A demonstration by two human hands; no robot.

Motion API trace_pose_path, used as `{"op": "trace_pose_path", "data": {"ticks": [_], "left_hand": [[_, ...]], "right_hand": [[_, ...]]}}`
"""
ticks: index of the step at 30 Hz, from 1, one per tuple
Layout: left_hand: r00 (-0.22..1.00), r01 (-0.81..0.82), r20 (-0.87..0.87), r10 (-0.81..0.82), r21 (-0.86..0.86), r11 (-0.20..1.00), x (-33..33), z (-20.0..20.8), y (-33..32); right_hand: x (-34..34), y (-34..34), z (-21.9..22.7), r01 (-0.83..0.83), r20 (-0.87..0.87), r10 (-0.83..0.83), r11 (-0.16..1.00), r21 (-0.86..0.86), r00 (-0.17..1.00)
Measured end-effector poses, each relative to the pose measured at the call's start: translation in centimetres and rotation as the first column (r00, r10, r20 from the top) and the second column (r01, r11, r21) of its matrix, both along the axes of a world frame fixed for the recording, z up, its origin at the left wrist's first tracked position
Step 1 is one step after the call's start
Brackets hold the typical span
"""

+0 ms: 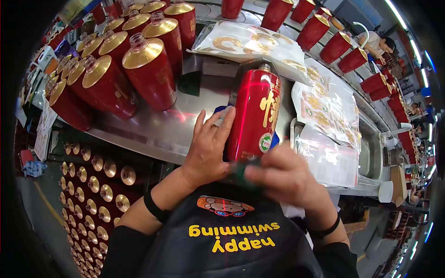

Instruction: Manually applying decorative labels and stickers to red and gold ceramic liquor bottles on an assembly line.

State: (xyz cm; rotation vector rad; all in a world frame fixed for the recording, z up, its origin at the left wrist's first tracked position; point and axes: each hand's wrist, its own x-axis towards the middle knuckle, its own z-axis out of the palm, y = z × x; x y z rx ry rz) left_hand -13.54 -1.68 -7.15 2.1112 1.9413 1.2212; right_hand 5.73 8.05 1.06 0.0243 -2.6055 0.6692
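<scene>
A glossy red bottle (252, 111) with gold lettering and a round green-and-white mark lies before me, its neck pointing away, over something blue. My left hand (206, 143) steadies its left side and lower end, thumb near the base and fingers along the wall. Something pale grey (223, 116) shows at those fingers; its kind is unclear. My right hand (287, 176), smeared by motion, is closed on a flat dark green piece (243, 172) at the bottle's base end. Another dark green flat piece (190, 83) rests on the metal table (153, 134).
Several red bottles with gold shoulders (148, 65) stand at the left; many more (104, 192) fill the floor below. Sticker sheets (320, 102) cover the table's right side, beside a metal basin (371, 148). A conveyor (343, 76) carries red bottles; a person (378, 46) sits beyond it.
</scene>
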Motion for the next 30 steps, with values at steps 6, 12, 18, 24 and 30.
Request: {"op": "trace_pose_path", "data": {"ticks": [6, 12, 18, 24, 30], "left_hand": [[0.998, 0.029, 0.054, -0.027, -0.036, 0.999, -0.3, -1.2, 0.1], [0.999, -0.015, 0.036, 0.018, -0.063, 0.998, 0.6, -0.1, -0.9], [0.995, 0.093, -0.042, -0.092, 0.036, 0.995, 1.0, 0.6, -0.6], [0.958, 0.189, 0.213, -0.193, 0.041, 0.981, 0.4, 0.0, -0.3], [0.972, 0.189, -0.153, -0.177, 0.063, 0.980, 0.5, 1.1, -0.8]], "right_hand": [[0.9, -0.5, -1.0, 0.312, -0.005, -0.313, 0.944, 0.104, 0.950], [1.3, -1.8, -1.8, 0.337, 0.103, -0.371, 0.646, -0.685, 0.923], [1.2, -2.3, -6.4, 0.480, 0.125, -0.612, 0.461, -0.746, 0.781], [1.9, -2.2, -6.2, 0.459, 0.119, -0.712, 0.306, -0.834, 0.692], [0.1, -1.8, -5.1, 0.318, 0.051, -0.599, 0.350, -0.881, 0.799]]}}
